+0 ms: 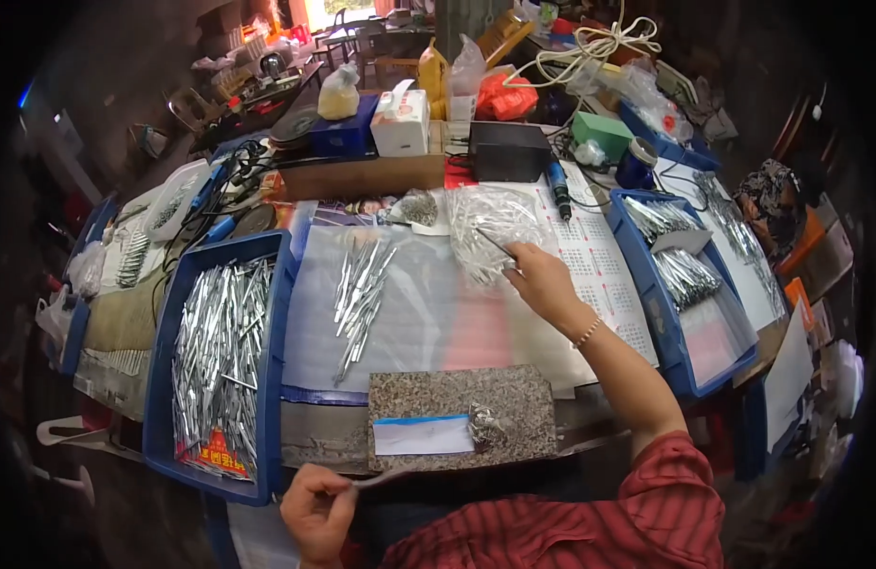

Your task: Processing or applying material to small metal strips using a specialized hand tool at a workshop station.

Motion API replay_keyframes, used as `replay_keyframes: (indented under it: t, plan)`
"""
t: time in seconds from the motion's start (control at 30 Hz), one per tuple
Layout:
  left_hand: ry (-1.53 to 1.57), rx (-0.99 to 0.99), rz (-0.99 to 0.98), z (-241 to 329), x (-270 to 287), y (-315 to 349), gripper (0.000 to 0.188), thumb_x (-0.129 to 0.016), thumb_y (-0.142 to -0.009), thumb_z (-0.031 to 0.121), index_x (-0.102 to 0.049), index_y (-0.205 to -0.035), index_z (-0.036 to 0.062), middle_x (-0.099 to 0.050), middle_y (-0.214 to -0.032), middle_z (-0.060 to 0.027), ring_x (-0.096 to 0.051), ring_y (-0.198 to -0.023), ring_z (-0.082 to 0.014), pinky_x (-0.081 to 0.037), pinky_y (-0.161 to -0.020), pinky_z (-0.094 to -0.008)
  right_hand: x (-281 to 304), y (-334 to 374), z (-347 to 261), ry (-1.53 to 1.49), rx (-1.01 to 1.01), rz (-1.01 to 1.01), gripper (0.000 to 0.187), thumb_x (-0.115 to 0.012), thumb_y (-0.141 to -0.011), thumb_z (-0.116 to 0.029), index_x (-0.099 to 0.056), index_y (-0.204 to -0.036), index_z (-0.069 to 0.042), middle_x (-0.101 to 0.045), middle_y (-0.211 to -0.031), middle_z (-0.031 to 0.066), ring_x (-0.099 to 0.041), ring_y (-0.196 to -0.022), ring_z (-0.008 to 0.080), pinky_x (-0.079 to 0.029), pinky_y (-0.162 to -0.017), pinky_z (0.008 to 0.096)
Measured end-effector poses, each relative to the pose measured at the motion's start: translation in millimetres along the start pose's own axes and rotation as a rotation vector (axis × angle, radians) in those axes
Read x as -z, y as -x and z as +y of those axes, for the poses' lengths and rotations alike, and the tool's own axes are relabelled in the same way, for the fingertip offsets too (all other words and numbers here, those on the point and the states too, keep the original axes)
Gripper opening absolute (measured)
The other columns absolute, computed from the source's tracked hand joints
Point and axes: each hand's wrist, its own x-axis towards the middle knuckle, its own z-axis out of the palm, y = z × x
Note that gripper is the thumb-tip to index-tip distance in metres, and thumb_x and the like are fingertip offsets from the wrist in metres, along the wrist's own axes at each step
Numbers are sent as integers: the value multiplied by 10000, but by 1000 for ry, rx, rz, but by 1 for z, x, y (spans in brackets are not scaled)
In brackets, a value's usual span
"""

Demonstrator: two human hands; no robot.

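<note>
A person's right hand holds a thin dark rod at a clear plastic bag on a cluttered surface. The left hand, near, pinches a slender grey piece beside a speckled slab. A blue tray of silvery rods stands left; a loose pile of similar pieces lies right of it.
</note>
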Motion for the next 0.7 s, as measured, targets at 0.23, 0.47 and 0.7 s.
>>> replay_keyframes:
  t: [0.23, 0.47, 0.7]
  plan:
    - [424, 189, -119, 11, 1, 22, 137, -619, -682, -136, -616, -778, -38, -556, -801, -103, -582, -706, -188, -494, -642, -281, 42, 25, -61, -291, -102, 106, 69, -650, -829, -9, -632, -896, -3, -645, -758, 109, -605, -615, 170, -473, -566, 284]
    - [338, 275, -327, -8, -42, -3, 61, -594, -881, -57, -642, -916, -41, -631, -860, -85, -624, -771, -150, -508, -695, -253, 64, 135, -144, -986, -279, -281, 108, -683, -784, 51, -644, -872, 2, -664, -822, 52, -594, -695, 76, -458, -587, 229]
    - [691, 359, -270, -14, -54, -2, 129, -571, -936, 2, -619, -1043, -52, -593, -962, -51, -595, -791, -103, -486, -733, -218, 36, 154, -158, -927, -279, -461, 79, -694, -785, 22, -642, -835, -10, -647, -762, 72, -614, -645, 133, -467, -575, 251]
